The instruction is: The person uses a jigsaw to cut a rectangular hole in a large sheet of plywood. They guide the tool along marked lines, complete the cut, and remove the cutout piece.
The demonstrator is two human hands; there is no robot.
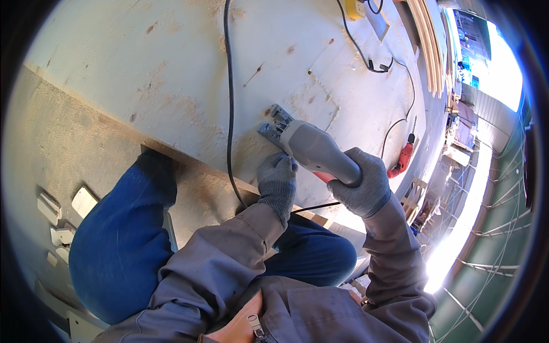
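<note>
My right hand [366, 180], in a grey knit glove, is wrapped round the rear of a grey jigsaw [317, 146]. The saw is held above a large pale work board [171, 86], its metal base plate [270, 134] pointing up and left. Just below that plate, my gloved left hand [277, 174] is closed, thumb and fingers pinched together beside the saw's front. What sits in that pinch, if anything, is hidden. Part of a red object [323, 176] shows under the jigsaw.
A black cord [230, 103] runs down across the board, left of my hands. To the right lies a red drill [404, 158] with its bit attached. Another cord leads toward a yellow object [355, 8]. Stacked boards [426, 40] stand top right; wood offcuts [84, 201] lie lower left.
</note>
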